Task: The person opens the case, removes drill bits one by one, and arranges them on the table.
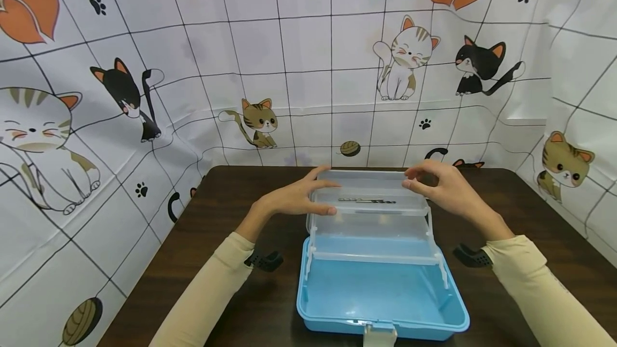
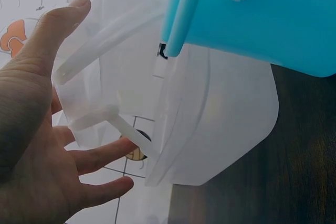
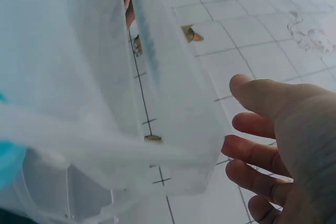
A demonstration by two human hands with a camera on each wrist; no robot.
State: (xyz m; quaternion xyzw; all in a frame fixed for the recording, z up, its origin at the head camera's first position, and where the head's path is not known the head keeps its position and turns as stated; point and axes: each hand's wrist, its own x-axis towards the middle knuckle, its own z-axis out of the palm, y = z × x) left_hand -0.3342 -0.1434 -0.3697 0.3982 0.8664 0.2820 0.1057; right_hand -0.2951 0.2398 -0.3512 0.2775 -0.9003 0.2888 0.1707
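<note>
A light blue toolbox [image 1: 376,296] stands with its lid up and its translucent trays fanned out on white link arms [image 1: 444,272]. In the upper tray [image 1: 366,189] lies a metal drill bit [image 1: 367,201], spiral end to the right. My left hand [image 1: 300,196] is spread at that tray's left end, thumb and fingers apart around the corner; the left wrist view has its fingers beside the link arm [image 2: 110,40]. On the opposite end is my right hand [image 1: 445,186], fingers loosely bent. In the right wrist view its fingertips [image 3: 231,145] come right to the tray's edge [image 3: 210,156].
A dark wooden table [image 1: 226,191] carries the toolbox. A white latch [image 1: 380,336] hangs at the box front. Behind and at both sides hangs a white sheet [image 1: 308,84] with cat prints and grid lines. Dark bands [image 1: 264,261] sit at both wrists.
</note>
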